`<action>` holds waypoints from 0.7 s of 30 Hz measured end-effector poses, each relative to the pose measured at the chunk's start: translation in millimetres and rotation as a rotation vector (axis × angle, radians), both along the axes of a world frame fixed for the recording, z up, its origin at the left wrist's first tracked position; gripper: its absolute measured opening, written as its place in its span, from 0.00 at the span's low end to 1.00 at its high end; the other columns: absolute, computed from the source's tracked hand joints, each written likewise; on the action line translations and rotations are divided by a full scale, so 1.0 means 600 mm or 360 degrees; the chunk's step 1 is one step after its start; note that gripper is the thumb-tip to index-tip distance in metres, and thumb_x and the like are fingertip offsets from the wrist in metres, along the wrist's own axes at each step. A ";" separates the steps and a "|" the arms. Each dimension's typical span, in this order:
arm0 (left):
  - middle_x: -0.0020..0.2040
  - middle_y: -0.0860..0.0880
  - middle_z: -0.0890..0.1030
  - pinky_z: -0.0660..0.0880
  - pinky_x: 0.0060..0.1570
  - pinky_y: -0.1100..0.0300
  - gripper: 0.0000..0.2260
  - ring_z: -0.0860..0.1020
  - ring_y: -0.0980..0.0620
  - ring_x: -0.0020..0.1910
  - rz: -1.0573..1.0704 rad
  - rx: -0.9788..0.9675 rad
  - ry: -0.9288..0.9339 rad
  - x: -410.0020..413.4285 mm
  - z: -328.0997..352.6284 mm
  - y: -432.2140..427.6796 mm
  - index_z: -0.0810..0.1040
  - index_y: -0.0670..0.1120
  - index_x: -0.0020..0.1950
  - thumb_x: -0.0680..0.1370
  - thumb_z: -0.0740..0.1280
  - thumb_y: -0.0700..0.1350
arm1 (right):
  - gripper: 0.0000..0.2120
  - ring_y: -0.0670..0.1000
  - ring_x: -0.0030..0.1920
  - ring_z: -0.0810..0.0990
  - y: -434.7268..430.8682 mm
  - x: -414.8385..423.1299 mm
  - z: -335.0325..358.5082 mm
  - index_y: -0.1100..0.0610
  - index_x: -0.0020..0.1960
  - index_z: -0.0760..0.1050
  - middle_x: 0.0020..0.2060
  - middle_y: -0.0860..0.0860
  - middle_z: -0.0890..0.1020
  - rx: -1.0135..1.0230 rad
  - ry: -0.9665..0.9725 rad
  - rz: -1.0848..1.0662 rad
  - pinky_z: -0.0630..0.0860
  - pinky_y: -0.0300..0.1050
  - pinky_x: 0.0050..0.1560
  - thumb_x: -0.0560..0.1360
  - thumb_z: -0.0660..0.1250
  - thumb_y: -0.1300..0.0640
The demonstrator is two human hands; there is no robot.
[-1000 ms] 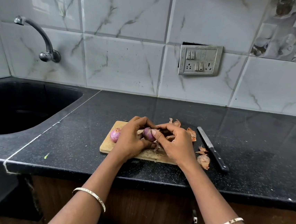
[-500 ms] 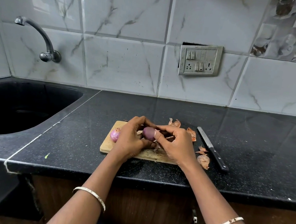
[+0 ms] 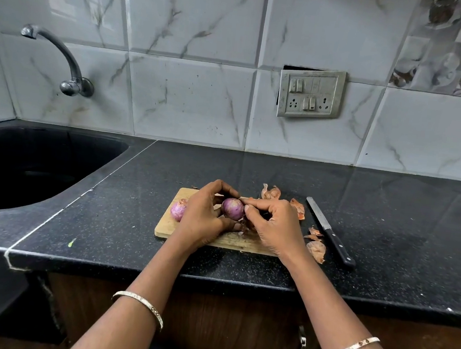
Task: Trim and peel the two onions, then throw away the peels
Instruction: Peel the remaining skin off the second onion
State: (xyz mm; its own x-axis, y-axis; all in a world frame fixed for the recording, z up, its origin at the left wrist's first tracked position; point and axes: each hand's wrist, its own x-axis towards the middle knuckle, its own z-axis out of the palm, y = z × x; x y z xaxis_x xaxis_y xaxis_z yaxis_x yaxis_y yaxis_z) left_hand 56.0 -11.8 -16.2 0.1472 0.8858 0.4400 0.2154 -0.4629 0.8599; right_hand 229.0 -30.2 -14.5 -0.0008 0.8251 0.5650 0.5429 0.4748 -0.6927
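On the black counter (image 3: 388, 217), beside the sink (image 3: 27, 169), we see two hands busy over a wooden board (image 3: 167, 228).
The left hand (image 3: 205, 219) curls round an onion (image 3: 232, 209), holding it just above the board's middle; the right hand (image 3: 277, 229) pinches that onion's right side, fingers curled; a knife (image 3: 330, 231) lies on the counter right of the board, untouched; a second onion (image 3: 178, 210) rests on the board's left part, partly behind the left hand; loose peels (image 3: 315, 248) lie between board and knife.

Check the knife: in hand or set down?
Set down: the knife lies on the countertop, right of the cutting board, untouched.
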 end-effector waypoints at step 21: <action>0.51 0.50 0.80 0.83 0.46 0.51 0.23 0.82 0.52 0.53 0.0065 0.0216 0.0116 0.002 -0.002 0.000 0.79 0.49 0.45 0.59 0.83 0.32 | 0.08 0.35 0.46 0.82 0.002 0.001 0.000 0.54 0.52 0.87 0.44 0.44 0.88 -0.0038 0.0048 0.0011 0.76 0.32 0.47 0.76 0.71 0.61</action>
State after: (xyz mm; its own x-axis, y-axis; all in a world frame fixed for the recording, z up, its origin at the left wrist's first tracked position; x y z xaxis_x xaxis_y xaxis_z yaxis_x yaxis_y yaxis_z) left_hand 57.0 -11.9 -17.7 0.1480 0.8250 0.5455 0.2961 -0.5632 0.7714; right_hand 229.7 -29.3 -14.5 0.0103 0.8385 0.5449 0.5182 0.4616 -0.7200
